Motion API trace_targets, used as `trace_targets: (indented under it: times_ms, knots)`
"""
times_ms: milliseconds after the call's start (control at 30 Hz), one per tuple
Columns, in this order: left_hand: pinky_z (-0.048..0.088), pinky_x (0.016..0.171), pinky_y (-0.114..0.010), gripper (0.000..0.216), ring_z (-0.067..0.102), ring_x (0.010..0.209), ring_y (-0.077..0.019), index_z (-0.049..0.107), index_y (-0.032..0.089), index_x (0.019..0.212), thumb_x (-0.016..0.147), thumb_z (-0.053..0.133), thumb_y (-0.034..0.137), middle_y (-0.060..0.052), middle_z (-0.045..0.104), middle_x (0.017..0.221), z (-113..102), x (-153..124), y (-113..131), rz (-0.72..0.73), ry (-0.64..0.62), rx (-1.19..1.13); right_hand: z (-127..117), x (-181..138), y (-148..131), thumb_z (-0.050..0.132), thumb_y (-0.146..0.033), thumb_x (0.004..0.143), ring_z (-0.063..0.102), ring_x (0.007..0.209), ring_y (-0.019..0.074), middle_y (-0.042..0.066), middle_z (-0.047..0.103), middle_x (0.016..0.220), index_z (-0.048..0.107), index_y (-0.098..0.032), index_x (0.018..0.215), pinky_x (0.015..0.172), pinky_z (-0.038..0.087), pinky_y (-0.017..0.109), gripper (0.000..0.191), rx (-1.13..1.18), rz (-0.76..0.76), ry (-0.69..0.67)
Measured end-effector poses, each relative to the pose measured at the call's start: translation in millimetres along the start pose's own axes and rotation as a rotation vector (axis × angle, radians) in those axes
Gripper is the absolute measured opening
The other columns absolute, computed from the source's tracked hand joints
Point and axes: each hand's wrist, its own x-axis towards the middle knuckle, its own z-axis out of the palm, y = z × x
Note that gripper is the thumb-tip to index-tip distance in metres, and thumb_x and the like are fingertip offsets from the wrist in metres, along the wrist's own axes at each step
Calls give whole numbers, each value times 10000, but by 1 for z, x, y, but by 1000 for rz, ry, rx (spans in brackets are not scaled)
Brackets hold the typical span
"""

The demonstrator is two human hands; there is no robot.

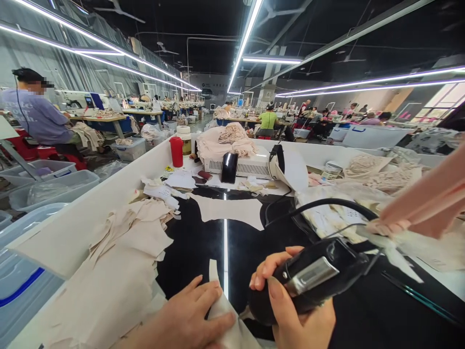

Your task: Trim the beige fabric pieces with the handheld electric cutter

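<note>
Right hand (290, 322) was wrapped round a black corded handheld tool (312, 278); left hand (192, 310) lay flattish over beige fabric (222, 303) just beside it on the glossy black tabletop (189, 252), hands apart. Imo, smooth cloth and fingertips clear of the tool mattered most.
</note>
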Motion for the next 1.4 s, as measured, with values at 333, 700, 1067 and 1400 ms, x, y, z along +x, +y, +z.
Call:
trace_targets:
  times_ms: [333,700,1067,1400]
  knots:
    - [537,1104,-383,271,699,1178,-229,676,302,1237,1082,574,499,-82,707,1209,13,-8,8,-64,49,4,-8,11,4,794,-304,928,637,622,170,-31,651,804,575,-288,1193,619,590,358,345,-36,-18,-18]
    - [566,1058,-404,213,674,1185,-235,640,294,1261,1060,614,360,-87,666,1205,16,-9,6,-32,52,53,8,7,6,785,-300,931,636,620,148,-47,658,797,545,-283,1180,643,564,328,347,-34,55,14]
    - [567,1072,-395,239,663,1208,-233,649,277,1282,1059,568,252,-105,680,1241,13,-11,0,9,29,54,24,12,9,761,-292,926,637,562,118,-60,668,802,534,-272,1145,586,558,279,316,-42,23,45]
    - [574,1061,-388,186,689,1185,-212,663,282,1233,1074,573,245,-94,689,1208,16,-10,-2,20,47,84,28,16,19,776,-285,904,640,597,119,-59,671,819,525,-280,1165,607,553,272,362,-2,39,12]
